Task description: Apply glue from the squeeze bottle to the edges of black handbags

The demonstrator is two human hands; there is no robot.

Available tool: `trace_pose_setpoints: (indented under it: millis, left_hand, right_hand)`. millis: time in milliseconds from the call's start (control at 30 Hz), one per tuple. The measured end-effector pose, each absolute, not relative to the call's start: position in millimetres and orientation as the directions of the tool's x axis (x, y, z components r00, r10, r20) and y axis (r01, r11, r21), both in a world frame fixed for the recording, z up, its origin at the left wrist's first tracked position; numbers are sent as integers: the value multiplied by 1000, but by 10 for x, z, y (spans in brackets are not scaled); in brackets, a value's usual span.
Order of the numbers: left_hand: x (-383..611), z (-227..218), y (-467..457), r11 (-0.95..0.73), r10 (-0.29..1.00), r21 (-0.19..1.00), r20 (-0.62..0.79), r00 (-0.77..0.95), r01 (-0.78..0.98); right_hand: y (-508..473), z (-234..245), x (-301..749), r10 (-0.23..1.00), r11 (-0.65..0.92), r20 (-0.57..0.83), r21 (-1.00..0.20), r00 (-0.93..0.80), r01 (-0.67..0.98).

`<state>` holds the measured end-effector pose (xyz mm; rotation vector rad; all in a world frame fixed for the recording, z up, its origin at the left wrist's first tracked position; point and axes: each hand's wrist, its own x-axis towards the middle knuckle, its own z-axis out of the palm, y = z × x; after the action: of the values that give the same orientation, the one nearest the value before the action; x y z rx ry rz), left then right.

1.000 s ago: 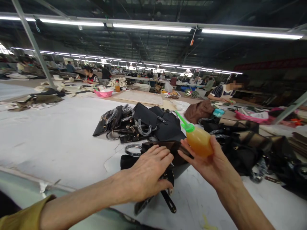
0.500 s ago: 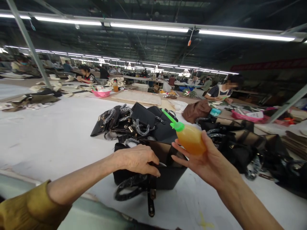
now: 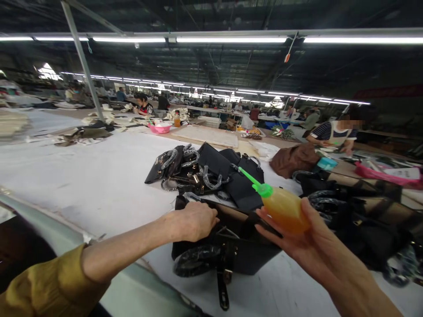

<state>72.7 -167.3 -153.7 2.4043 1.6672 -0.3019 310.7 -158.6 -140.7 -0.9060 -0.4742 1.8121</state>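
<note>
A black handbag [image 3: 254, 257] stands on the white table with its brown-lined mouth facing up. Over the bag's near left rim, my left hand [image 3: 198, 220] is closed with fingers curled; what they pinch is hidden. A strap with a metal buckle [image 3: 227, 275] and a plastic-wrapped handle [image 3: 194, 262] hang down the front. In my right hand [image 3: 313, 246] is a squeeze bottle [image 3: 286, 209] of amber liquid with a green nozzle. It lies tilted above the bag's right side, nozzle pointing up and left.
Behind the bag lies a pile of black handbags [image 3: 211, 163] with wrapped handles. More open bags [image 3: 373, 211] stand at the right, near a brown bundle [image 3: 294, 158] and a turquoise container [image 3: 327, 164]. A co-worker [image 3: 333, 132] is at the far right; a pink basin [image 3: 159, 128] sits farther back.
The view has swung left, so the scene sits farther right. My left fingers, loosely extended over the bag before, have curled closed at its rim. The bottle stays in my right hand.
</note>
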Motion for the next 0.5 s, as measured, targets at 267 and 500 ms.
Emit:
trace_pose_setpoints:
  millis: [267,500]
  left_hand:
    - [628,-1512,-1688,-411,904,345,36,426,844]
    - [501,-1838,-1922,-32,961,553,246,-127,833]
  right_hand:
    - [-1647,-1392,3067,931,-361,-318,-719,-180,-594]
    - [-1596,-1430,3055,936,-342,-314,-694,-162,-634]
